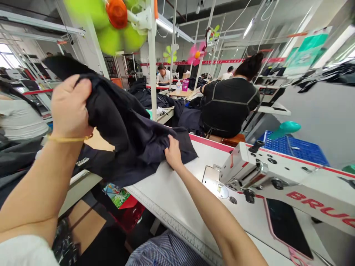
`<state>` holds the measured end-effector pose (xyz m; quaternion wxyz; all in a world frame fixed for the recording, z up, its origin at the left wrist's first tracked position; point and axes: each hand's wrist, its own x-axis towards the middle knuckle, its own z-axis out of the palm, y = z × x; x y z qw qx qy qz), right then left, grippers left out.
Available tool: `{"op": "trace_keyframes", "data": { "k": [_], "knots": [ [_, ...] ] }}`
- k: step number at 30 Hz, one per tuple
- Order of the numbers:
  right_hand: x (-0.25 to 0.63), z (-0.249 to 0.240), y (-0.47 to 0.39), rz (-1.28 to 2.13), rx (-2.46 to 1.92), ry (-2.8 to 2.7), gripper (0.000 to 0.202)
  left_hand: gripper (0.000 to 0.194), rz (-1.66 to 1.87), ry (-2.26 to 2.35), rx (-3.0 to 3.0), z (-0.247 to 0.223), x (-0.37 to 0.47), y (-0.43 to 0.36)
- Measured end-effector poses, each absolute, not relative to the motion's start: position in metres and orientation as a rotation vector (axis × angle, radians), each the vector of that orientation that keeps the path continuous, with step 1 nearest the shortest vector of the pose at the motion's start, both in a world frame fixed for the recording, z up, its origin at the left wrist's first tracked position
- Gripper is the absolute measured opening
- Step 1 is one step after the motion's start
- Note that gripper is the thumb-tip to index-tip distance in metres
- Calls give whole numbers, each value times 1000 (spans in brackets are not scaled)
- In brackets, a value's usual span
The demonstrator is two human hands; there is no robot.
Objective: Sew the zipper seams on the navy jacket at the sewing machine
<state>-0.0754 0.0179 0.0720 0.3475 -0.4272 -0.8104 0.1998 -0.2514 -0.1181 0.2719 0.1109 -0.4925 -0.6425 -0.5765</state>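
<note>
A dark navy piece of fabric (133, 129), perhaps part of a garment, stretches between my hands over the left part of the white sewing table (155, 190). My left hand (71, 107) is raised and closed in a fist around a bunched upper part of the cloth. Lower down, my right hand (173, 152) grips the cloth near its right end, just above the tabletop. Its fingertips are partly hidden in the folds. To the right of my right hand stands a white sewing machine (266, 170), its lamp lighting the needle plate (219, 188).
A phone (288, 225) lies under the machine arm. Behind the machine is a blue plastic basket (299, 147). A person in black (229, 103) sits ahead. At upper left a green fan (116, 22) spins. More dark cloth lies at the left (16, 159).
</note>
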Motion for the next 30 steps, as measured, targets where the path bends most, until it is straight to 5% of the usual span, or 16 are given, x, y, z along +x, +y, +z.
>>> {"op": "trace_keyframes", "data": {
  "k": [5, 9, 12, 23, 27, 30],
  "knots": [
    [-31, 52, -14, 759, -1167, -1715, 56, 18, -1584, -1791, -2095, 210, -155, -118],
    [48, 2, -94, 1213, -1210, -1055, 52, 21, -539, -1591, -3178, 90, -105, -97],
    [85, -14, -142, 1258, -1283, -870, 53, 27, -11, -1248, -3243, 43, -89, -102],
    [76, 1, -145, 1154, -1319, -1315, 60, 22, -376, -1099, -3048, 82, -114, -117],
    [66, 16, -121, 1039, -1238, -1371, 34, 45, -388, -1056, -2862, 94, -103, -96],
    [60, 31, -108, 996, -1149, -1252, 28, 26, -207, -1049, -3013, 111, -90, -65]
  ]
}}
